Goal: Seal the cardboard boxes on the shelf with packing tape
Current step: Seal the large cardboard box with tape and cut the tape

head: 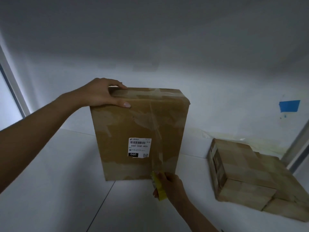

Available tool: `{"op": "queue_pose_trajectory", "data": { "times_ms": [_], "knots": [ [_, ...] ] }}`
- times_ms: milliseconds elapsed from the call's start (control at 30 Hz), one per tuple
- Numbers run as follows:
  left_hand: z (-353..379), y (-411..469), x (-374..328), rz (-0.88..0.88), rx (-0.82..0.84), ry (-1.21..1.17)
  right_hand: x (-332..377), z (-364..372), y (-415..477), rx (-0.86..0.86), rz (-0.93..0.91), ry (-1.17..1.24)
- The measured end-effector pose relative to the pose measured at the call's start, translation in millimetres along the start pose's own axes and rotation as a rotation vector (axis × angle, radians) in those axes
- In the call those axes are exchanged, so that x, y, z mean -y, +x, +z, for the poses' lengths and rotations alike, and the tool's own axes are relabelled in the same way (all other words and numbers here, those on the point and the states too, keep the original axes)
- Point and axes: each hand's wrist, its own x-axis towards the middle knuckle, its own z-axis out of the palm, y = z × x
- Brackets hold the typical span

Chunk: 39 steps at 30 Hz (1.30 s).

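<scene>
Standing upright on the white shelf point(50, 190), the cardboard box point(138, 128) faces the camera with its broad side. A white shipping label point(139, 147) with a barcode and "060-06B-A05" sits on the lower middle of that face. Clear packing tape point(156, 131) runs as a strip down the face, right of the label, from the top edge to the bottom. Old tape patches and torn paper mark the rest of the cardboard.

Left hand point(102, 94) clamped over the box's top left corner, thumb on the front face, fingers over the top. Right hand point(168, 185) at the box's bottom edge, closed around a yellow tape roll point(158, 188); the strip appears to meet the roll there, though the light is dim.

Further right on the shelf, well apart, a stack of smaller cardboard boxes point(247, 173) lies flat. Behind, a white wall point(217, 81) carries a blue tape patch point(289, 106).
</scene>
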Motion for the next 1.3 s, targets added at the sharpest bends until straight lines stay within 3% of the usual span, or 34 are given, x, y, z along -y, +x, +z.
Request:
{"op": "queue_pose_trajectory", "data": {
  "times_ms": [167,267,367,600,1000,1300],
  "knots": [
    [21.3,-35.9,47.9,0.054,-0.211,-0.418,0.8,-0.3,-6.4,0.051,0.067,0.118],
    [61.2,-50.4,66.1,-0.026,-0.119,-0.742,3.4,0.3,-8.7,0.077,0.077,0.177],
    [96.3,-54.3,71.1,-0.121,-0.064,-0.885,3.9,2.7,-6.8,0.074,0.085,0.199],
    [130.3,-53.5,81.3,-0.155,0.149,-0.797,8.9,1.2,-4.2,0.07,0.099,0.182],
    [147.6,-56.1,64.0,-0.263,-0.16,-0.847,33.4,-19.3,-9.5,-0.008,0.093,0.148],
    [142.7,-58.8,40.7,-0.37,-0.159,-0.973,72.1,-18.6,-38.4,-0.039,0.04,0.232]
  ]
}}
